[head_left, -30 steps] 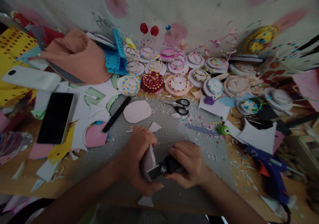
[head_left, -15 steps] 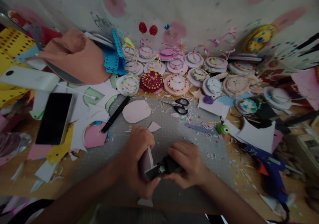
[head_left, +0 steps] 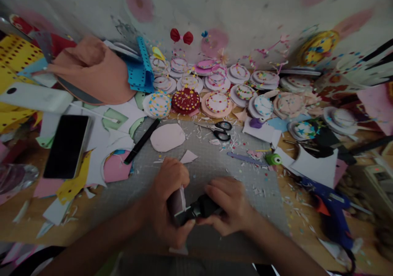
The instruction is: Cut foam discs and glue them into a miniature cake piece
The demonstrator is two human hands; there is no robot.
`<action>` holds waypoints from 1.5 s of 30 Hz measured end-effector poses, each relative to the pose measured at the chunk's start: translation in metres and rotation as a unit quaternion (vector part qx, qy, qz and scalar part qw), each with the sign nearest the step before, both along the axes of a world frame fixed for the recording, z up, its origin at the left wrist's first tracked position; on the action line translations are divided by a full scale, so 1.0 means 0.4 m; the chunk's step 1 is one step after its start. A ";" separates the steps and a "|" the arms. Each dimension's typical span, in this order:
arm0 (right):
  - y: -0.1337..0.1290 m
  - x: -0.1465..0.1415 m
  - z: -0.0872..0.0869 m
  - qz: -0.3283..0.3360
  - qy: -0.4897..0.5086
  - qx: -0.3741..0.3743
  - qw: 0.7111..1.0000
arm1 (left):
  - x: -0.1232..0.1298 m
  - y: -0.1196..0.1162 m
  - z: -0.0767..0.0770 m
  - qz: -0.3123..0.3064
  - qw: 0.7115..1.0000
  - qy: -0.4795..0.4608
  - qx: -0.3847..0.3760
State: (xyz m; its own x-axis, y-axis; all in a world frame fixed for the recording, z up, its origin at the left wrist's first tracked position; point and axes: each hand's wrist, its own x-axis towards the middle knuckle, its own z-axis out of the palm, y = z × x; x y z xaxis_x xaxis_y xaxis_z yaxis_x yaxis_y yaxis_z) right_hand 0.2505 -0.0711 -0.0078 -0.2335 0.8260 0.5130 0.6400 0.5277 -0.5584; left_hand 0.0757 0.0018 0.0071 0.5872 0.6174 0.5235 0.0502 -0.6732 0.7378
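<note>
Near the mat's front edge, my left hand (head_left: 170, 202) is closed around a pale pink foam piece (head_left: 177, 202) with a thin edge turned up. My right hand (head_left: 230, 204) grips a black tool (head_left: 202, 207) whose flat end meets the lower part of the foam piece, close to my left thumb. The exact kind of tool is hard to tell in the dim light. Beyond my hands, an oval pink piece (head_left: 168, 137) lies on the grey cutting mat (head_left: 211, 161), beside black-handled scissors (head_left: 221, 131) and a black marker (head_left: 142, 141).
Rows of small decorated hats (head_left: 186, 100) stand along the wall. At left are a phone (head_left: 66, 146), a peach cap (head_left: 92, 71) and paper scraps. A blue glue gun (head_left: 334, 210) lies at right, near a green punch (head_left: 273, 159) and a purple stick (head_left: 245, 158).
Both hands have shifted slightly left, the black tool with them. The foam piece is still in my left hand, tilted a little differently.
</note>
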 end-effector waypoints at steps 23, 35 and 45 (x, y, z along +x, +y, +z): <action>-0.006 -0.005 0.000 -0.020 -0.002 -0.006 1.000 | -0.019 0.026 0.067 -0.073 0.985 0.151 -0.049; -0.007 -0.005 -0.003 -0.034 0.001 -0.001 0.999 | -0.008 0.009 0.055 -0.086 0.987 0.129 -0.045; -0.008 0.001 -0.004 -0.010 0.002 0.014 1.000 | -0.021 0.020 0.035 -0.098 0.988 0.074 -0.091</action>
